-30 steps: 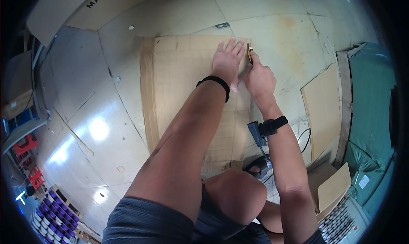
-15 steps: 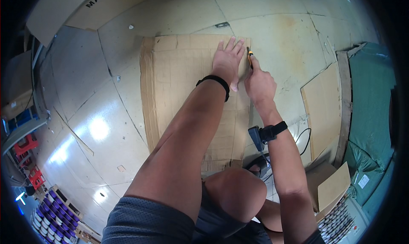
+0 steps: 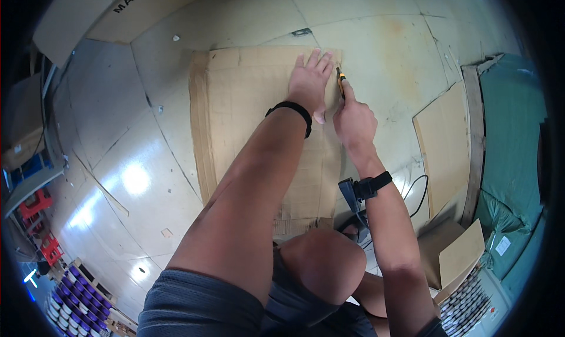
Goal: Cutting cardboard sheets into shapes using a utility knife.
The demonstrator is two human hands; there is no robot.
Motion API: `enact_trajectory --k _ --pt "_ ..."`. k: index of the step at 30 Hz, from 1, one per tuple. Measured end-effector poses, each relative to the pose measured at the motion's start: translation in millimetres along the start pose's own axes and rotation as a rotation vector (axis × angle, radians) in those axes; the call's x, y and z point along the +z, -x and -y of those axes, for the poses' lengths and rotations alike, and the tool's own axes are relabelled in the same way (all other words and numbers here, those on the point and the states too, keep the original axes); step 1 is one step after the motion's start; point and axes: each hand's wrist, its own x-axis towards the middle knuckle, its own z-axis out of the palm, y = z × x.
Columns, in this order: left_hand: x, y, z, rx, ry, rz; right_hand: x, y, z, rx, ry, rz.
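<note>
Head view: the left hand (image 3: 308,84) and right hand (image 3: 355,123) near the far right corner of a cardboard sheet (image 3: 247,107) on the tiled floor (image 3: 159,178)

The left hand lies flat on the sheet by its far edge, fingers spread; the right hand is wrapped around a black-and-yellow utility knife (image 3: 342,81) at the sheet's right edge, tip aimed toward the far edge, though whether the blade touches cardboard cannot be told
</note>
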Motion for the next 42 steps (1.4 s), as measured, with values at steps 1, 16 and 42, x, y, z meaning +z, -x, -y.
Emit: enact_trajectory --k 1,16,42 --pt "1 0 1 0.0 -0.002 -0.001 1 3 0 -0.022 0.014 0.007" --pt "16 7 8 0.026 0.085 -0.139 5 14 -1 -0.027 0.037 0.061" --pt "58 -6 -2 -0.227 0.356 -0.272 15 20 -10 0.0 -0.003 0.015"
